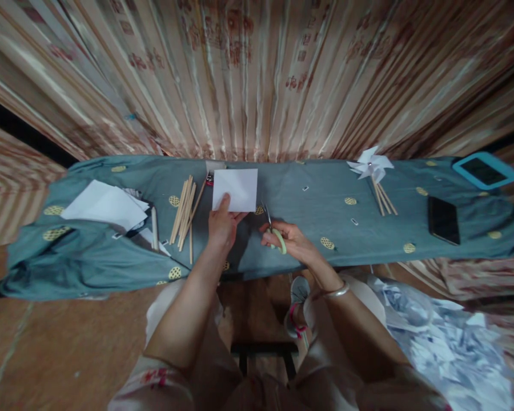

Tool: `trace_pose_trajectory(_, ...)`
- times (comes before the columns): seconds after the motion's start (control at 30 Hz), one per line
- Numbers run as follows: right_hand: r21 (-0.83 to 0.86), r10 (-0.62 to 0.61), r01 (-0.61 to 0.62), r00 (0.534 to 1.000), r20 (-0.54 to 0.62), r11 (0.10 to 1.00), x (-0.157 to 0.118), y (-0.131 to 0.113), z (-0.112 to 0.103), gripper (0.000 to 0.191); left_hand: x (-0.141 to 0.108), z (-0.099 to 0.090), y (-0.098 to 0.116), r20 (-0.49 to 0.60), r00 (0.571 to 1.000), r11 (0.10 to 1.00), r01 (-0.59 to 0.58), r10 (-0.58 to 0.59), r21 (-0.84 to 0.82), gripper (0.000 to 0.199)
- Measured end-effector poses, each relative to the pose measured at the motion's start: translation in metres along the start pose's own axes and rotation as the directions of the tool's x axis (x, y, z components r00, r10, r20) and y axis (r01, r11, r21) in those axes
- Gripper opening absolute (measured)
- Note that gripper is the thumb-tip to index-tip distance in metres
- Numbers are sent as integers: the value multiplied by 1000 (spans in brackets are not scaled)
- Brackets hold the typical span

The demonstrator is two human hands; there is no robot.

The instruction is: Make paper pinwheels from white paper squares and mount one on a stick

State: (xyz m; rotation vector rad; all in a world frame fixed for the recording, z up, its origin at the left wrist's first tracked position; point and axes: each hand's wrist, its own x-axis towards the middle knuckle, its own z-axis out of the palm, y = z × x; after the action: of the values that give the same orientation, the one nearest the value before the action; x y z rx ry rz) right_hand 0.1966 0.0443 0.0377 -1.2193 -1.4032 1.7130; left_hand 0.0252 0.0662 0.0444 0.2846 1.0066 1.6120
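My left hand [223,224] grips a white sheet of paper [240,185] by its lower edge, thumb on top and fingers beneath. The sheet is held over the cloth-covered table. To its right, my right hand [289,238] has its fingers through the pale green handles of a pair of scissors [279,241]. The blades point up and away from me, just apart from the paper's right edge. Wooden sticks [184,214] lie in a loose bundle left of the paper. A small red item [209,179] shows partly beside the sheet.
White sheets [107,206] are stacked at the left near a white pen-like stick [155,227]. Paper pinwheels [370,164] on sticks lie at the right, with a dark phone [443,220] and a blue-framed tablet [485,170]. A bag of paper scraps [449,348] stands below right.
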Motion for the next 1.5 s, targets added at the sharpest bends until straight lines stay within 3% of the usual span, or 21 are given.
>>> trace_pose_trajectory(0.57, -61, 94, -85, 982, 166, 995, -7, 0, -6, 48, 1, -5, 1, 41, 995, 996, 87, -88, 36, 21)
trace_pose_trajectory(0.8, -71, 81, -69, 980, 182, 995, -9, -3, -6, 49, -2, 0, 2, 18, 995, 995, 98, -99, 35, 15)
trace_pose_trajectory(1.5, -63, 76, -65, 979, 190, 996, -9, -4, -9, 49, -4, 1, -3, 84, 986, 989, 140, -144, 45, 7)
